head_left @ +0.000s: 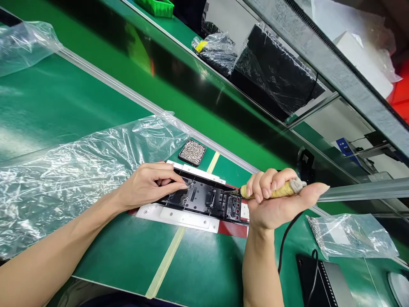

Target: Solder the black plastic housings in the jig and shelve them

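A: Nearest items?
B: Grey box (326, 279), cut off by the lower edge, a black cable (285, 241) running past it. No legible writing anywhere.

A: Hands?
B: Right hand (277, 200) is clenched around a yellow-handled tool (271, 191), tip on the right end of the black part (204, 198). Left hand (150, 184) pinches at the part's left end; what the fingertips hold is too small to tell.

A: The part's position?
B: In a white fixture (179, 217) on the green bench (128, 251).

A: Farther out?
B: Screw tray (192, 152) just behind; clear film (73, 170) to the left. Bagged black items (271, 68) beyond the rail, contents indistinct.
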Demonstrator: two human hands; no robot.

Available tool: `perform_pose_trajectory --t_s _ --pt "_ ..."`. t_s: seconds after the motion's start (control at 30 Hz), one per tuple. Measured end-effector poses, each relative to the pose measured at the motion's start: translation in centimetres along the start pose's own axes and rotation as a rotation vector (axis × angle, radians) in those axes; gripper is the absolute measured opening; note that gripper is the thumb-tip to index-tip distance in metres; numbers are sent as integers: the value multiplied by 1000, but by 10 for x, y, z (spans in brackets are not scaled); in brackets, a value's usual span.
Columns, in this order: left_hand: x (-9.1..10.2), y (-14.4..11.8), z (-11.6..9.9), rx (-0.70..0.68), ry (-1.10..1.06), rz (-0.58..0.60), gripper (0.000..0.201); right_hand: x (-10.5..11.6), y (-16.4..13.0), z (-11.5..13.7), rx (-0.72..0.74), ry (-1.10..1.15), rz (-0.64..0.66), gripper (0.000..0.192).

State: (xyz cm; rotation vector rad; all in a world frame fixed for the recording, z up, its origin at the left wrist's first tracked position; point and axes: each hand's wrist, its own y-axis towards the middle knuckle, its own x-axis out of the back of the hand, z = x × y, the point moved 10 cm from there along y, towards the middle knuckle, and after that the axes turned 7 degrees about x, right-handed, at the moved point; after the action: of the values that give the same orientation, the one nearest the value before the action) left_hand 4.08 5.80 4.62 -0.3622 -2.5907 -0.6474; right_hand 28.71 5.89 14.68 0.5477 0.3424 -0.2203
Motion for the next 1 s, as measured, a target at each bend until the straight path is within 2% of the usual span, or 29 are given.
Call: perform_pose_trajectory --t_s 0.17,0.4,1.0 --pt "0 1 -1 -1 10 0 8 -7 3 -7 1 -25 -40 72" --pt "1 2 -6 -30 5 -9 9 -21 -6 -16 -4 -27 50 71" --pt "1 1 -5 -32 22 -1 7 -32 -11 -25 -40 -79 127 64"
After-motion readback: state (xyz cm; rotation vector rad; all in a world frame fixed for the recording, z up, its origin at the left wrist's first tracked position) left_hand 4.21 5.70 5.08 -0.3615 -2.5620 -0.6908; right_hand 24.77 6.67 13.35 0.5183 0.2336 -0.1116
